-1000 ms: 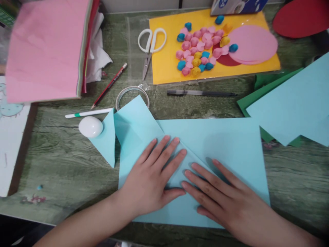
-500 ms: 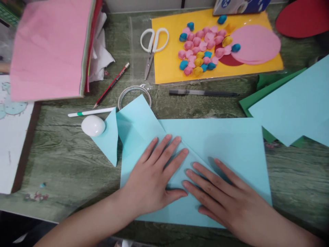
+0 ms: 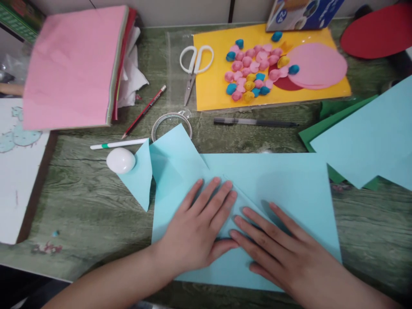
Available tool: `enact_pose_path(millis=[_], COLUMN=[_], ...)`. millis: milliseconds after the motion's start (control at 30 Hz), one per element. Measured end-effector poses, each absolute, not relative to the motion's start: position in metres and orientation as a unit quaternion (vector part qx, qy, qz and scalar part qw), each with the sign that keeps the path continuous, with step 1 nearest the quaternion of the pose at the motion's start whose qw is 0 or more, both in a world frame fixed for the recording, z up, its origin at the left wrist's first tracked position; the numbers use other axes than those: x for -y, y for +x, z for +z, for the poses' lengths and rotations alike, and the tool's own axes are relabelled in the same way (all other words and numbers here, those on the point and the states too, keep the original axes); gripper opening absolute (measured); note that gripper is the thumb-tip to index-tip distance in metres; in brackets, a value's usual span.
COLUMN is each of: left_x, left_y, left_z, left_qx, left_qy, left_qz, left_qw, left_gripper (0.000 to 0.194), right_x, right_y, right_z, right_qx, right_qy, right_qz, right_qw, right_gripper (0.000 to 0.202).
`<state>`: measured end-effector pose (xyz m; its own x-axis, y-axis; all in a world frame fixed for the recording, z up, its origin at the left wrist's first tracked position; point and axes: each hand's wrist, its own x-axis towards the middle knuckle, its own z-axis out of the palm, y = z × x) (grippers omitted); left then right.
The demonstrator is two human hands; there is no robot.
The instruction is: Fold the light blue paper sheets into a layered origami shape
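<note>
- We have both hands flat, and neither one grips anything. The left hand (image 3: 201,229) has its fingers spread apart on the upper blue paper (image 3: 175,159). The right hand (image 3: 286,251) is just beside it, fingers apart too, over the same paper's slanted edge.
- That paper lies aslant on the big blue sheet (image 3: 299,184), which is on the tabletop (image 3: 80,189) in front of us. One end pokes out past the sheet's top edge.
- We think the pressing is only partway done. We can't tell if the two papers are stuck together.
- Some making looks finished: the little paper curls (image 3: 254,64) sit in a bunch near the pink rounds (image 3: 317,64). The blue and green shapes (image 3: 363,141) have pointy edges, so we guess they've been cut.
- The scissors (image 3: 189,86) lie unused. We can't see how much work is left.
</note>
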<state>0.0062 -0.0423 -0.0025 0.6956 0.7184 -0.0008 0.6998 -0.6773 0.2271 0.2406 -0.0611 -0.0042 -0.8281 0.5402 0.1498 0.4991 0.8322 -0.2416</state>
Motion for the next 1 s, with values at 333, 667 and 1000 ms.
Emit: enact_pose_path(millis=[333, 667, 1000], left_x=[0.0407, 0.0429, 0.0427], left_y=[0.0052, 0.0060, 0.0062], left_z=[-0.0039, -0.0036, -0.0031], left_qx=[-0.388, -0.396, -0.396], left_qy=[0.915, 0.912, 0.912], left_qz=[0.036, 0.023, 0.017], left_qw=[0.105, 0.105, 0.104], left_gripper=[0.078, 0.078, 0.078], right_x=[0.0666, 0.0641, 0.0620], right_y=[0.2412, 0.2407, 0.2409], right_z=[-0.0064, -0.0050, -0.0026], right_qx=[0.945, 0.946, 0.948], right_qy=[-0.290, -0.287, -0.284], right_qz=[0.105, 0.100, 0.095], right_qw=[0.110, 0.110, 0.104], right_gripper=[0.041, 0.039, 0.038])
